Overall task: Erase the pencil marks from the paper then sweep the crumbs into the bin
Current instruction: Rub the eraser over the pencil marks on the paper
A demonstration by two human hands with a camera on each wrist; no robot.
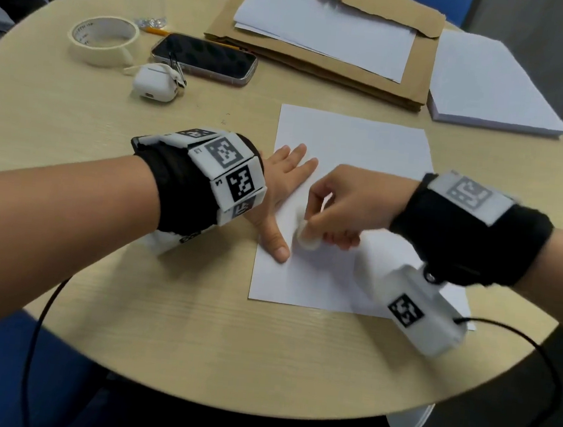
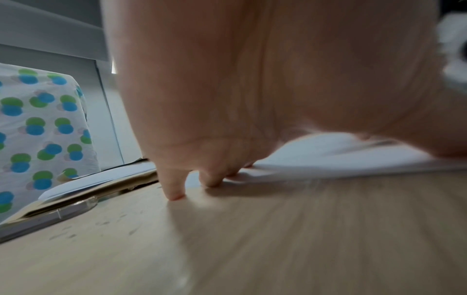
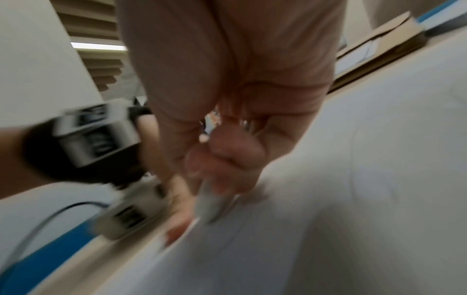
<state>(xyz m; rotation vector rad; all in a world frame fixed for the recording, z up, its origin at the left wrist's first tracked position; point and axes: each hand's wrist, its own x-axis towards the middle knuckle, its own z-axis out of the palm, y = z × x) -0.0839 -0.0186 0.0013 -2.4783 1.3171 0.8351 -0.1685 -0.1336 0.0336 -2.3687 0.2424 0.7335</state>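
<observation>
Pinching a white eraser point(image 1: 308, 239) between curled fingers, the right hand point(image 1: 342, 205) pressed it onto the paper point(image 1: 355, 141) near the sheet's 9 o'clock edge. The left hand point(image 1: 283, 193) lay flat — fingers straight and spread — on that same edge, its thumb at the eraser's 8 o'clock. The paper lay at the round bench's point(image 1: 127, 301) centre; a phone point(image 1: 204, 58) and a tape roll point(image 1: 101, 40) lay toward 11 o'clock.

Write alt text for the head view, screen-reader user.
A person's right hand rubs a white eraser on a white sheet of paper while the left hand lies flat on its left edge, holding it on a round wooden table. Behind lie a phone, masking tape roll, earbud case and paper stacks.
</observation>
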